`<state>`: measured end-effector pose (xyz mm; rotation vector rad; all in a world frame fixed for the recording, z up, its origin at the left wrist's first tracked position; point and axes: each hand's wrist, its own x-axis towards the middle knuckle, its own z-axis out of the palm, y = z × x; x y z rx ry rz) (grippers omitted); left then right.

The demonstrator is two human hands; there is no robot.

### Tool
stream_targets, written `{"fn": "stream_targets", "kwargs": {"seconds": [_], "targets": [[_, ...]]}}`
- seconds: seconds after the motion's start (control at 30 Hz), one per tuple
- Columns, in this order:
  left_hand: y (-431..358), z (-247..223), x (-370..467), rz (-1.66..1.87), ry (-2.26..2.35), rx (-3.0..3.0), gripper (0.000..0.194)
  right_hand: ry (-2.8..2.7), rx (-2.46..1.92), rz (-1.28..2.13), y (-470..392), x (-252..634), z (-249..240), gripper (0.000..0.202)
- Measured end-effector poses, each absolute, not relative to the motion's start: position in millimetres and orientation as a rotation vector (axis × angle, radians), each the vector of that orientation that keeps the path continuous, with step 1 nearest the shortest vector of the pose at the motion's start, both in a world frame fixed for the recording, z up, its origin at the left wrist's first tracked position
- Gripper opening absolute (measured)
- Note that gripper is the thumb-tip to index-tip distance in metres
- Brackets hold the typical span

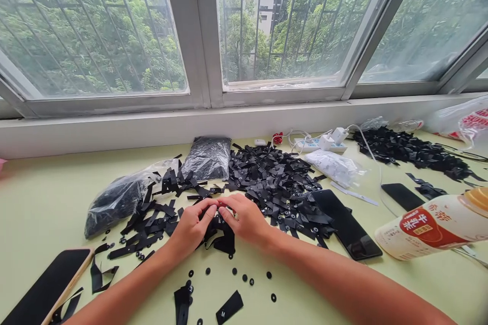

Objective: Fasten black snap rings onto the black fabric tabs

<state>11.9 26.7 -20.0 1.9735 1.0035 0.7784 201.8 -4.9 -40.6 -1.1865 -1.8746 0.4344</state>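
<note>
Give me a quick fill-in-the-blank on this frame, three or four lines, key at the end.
1. Both hands meet over a pile of black fabric ____.
2. The left hand and right hand pinch one black strip on the pale ____ table.
3. The phone at the lower left lies with its screen ____.
4. The drink bottle at the right lies on its ____.

Missing words: strips; green; up; side

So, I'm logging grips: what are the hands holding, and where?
Both hands, left hand and right hand, pinch a black fabric strip at its top end between their fingertips.
</note>
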Motion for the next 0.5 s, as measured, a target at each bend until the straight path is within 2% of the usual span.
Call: {"fn": "stream_targets", "kwargs": {"seconds": [0.2, 0.37, 0.5], "targets": [[24, -21, 13, 0.783, 1.149, 2.038, 0.028, -1.830, -1.308, 0.277, 0, 205, -39, 0.017], [20, -18, 16, 0.891, 1.266, 2.223, 0.016, -1.978, -1.735, -0.204, 11, 225, -26, 0.032], [19, -20, 17, 0.958, 1.295, 2.393, 0.009, -2.144, -1.824, -0.264, 19, 239, -27, 0.019]]}}
